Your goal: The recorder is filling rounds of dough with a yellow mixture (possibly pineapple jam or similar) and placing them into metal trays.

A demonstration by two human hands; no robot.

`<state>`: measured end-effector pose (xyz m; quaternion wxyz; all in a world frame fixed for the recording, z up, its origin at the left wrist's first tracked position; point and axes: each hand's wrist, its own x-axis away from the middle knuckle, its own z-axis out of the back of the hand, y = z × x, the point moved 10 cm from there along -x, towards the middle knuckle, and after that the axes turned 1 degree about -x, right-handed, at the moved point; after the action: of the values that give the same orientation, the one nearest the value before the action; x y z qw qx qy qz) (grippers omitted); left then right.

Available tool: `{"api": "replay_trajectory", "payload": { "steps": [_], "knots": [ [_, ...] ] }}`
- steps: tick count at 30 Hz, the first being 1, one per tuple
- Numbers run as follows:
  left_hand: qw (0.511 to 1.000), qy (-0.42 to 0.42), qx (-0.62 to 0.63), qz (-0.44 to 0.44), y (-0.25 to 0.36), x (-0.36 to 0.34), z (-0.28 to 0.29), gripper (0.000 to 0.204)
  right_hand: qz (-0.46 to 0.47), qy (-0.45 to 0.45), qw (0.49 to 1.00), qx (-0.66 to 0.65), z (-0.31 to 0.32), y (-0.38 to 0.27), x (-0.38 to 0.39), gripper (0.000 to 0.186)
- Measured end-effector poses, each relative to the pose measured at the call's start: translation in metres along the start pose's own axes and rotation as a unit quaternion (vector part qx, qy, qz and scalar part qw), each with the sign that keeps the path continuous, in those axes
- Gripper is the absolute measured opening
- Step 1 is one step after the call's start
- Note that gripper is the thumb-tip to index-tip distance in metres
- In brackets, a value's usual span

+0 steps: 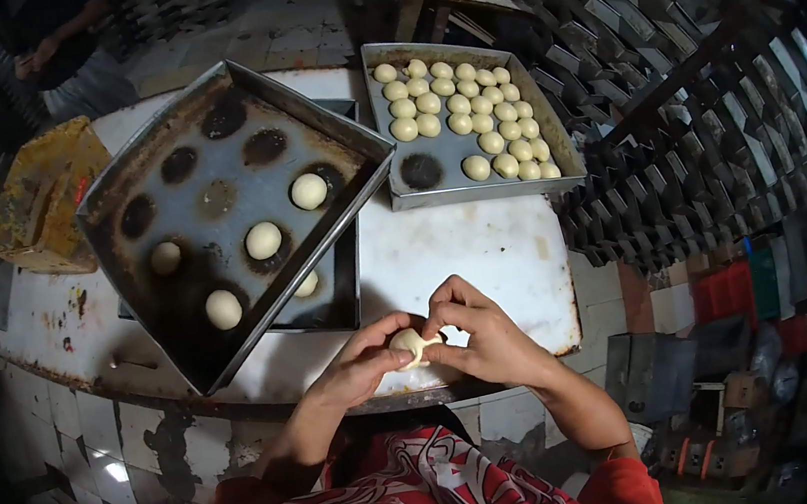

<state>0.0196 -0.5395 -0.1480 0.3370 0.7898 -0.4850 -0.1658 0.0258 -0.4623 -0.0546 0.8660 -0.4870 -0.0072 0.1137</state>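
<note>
Pale cream dough [409,343]; red shirt [392,485], whitish swirls; yellow box [45,248], stained brown

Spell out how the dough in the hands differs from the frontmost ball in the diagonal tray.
The held dough is uneven, with pinched folds; the frontmost ball is smooth and rounded. The held dough sits between the left hand and right hand; the frontmost ball rests in the diagonal tray. Both look pale cream.
</note>
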Motion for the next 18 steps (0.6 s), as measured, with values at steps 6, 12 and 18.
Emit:
{"api": "replay_trajectory", "payload": {
  "steps": [6, 12, 18],
  "knots": [
    [0.964, 0.073, 0.250, 0.046, -0.029, -0.029, 0.008, 0.024, 0.021, 0.067, 0.991, 0.110, 0.023, -0.010, 0.019, 0.025],
    [0.958, 0.036, 0.262, 0.107, -0.077, -0.050, -0.023, 0.030, 0.085, 0.047, 0.984, 0.149, 0.041, 0.013, 0.068, 0.036],
    [0.995, 0.047, 0.029, 0.088, -0.104, -0.072, -0.091, 0.027, 0.096, -0.082, 0.991, 0.033, 0.083, 0.058, 0.100, 0.011]
  ]
}}
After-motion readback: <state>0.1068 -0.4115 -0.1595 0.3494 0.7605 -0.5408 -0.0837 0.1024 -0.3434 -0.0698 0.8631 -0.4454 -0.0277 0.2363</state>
